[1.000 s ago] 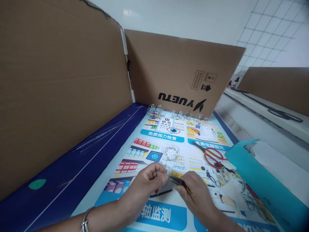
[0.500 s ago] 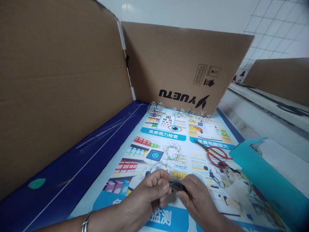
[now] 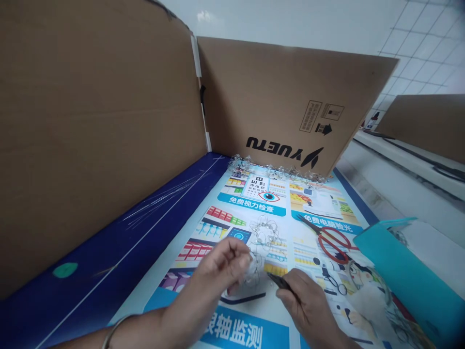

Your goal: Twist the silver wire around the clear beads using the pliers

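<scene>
My left hand point(image 3: 218, 274) is closed, thumb and fingers pinching a thin looped wire piece point(image 3: 256, 269) whose loops stick out to the right. In my right hand point(image 3: 308, 298) is a pair of dark pliers point(image 3: 279, 281), gripped with the tip pointing left. A small gap separates the pliers' tip from the wire loops. Just beyond my hands, a wire flower point(image 3: 264, 230) with beads round its middle lies on the printed sheet point(image 3: 225, 303). How the pliers' handles sit is hidden by my fingers.
Red-handled scissors point(image 3: 332, 245) lie to the right, beside a teal folder point(image 3: 410, 278). Loose wire point(image 3: 387, 295) lies at the lower right. Several wire pieces point(image 3: 281, 173) line the foot of the back cardboard panel point(image 3: 286, 97). Another cardboard panel point(image 3: 101, 121) stands at left.
The pliers have moved away from my left fingers, leaving a gap where they met before. The wire loops now show beside my left hand. The view has shifted slightly.
</scene>
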`<state>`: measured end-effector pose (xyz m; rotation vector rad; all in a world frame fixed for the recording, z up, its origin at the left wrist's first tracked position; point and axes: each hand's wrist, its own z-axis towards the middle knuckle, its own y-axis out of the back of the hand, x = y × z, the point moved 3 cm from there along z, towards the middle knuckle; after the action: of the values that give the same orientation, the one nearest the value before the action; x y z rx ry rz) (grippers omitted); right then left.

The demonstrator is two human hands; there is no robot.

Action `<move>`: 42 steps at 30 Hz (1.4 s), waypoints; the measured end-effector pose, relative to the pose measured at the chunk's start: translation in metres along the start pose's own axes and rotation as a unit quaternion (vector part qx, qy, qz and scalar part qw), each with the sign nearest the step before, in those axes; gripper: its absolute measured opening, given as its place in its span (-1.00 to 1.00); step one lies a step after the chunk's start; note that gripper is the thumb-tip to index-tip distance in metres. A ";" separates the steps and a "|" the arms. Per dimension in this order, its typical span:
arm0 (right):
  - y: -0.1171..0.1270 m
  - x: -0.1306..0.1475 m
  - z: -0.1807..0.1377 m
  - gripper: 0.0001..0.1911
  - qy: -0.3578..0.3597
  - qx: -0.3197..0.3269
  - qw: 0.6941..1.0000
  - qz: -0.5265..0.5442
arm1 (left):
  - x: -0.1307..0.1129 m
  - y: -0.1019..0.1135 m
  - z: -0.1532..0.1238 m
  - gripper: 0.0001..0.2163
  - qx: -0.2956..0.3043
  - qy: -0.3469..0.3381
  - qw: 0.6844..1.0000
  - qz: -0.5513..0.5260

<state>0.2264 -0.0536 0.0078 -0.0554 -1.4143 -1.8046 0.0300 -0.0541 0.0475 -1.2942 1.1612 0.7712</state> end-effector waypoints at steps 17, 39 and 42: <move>-0.009 -0.017 0.023 -0.73 -0.001 0.014 0.990 -0.138 | 0.012 0.036 0.049 -0.72 0.056 -0.177 0.883 0.431; -0.011 -0.014 0.029 -0.69 0.042 0.024 0.985 -0.164 | 0.025 0.037 0.046 -0.78 0.075 -0.190 0.883 0.423; -0.011 -0.014 0.028 -0.68 0.048 0.023 0.984 -0.169 | 0.026 0.035 0.043 -0.79 0.052 -0.177 0.874 0.450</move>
<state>0.2166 -0.0225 0.0027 0.3096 -1.4600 -2.0153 0.0136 -0.0107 0.0071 -0.4194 1.4606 1.5214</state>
